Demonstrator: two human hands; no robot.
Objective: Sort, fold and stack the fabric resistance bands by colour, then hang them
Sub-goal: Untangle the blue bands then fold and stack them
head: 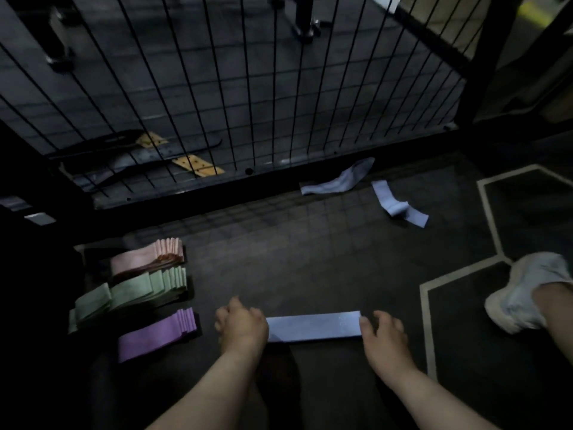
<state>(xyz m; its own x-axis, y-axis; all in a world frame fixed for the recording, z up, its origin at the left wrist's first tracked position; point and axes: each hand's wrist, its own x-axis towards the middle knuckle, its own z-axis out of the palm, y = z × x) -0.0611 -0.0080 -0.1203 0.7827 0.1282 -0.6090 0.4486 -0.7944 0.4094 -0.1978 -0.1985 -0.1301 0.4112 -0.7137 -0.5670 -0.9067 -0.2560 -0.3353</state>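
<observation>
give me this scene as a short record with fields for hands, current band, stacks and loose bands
hands: left hand grips the left end, right hand the right end, of the light blue band
current band: flat on the floor between the hands
stacks: pink stack, green stack, purple stack, far to near, left of the hands
loose: crumpled blue band by the wire fence; twisted blue band right of it
</observation>
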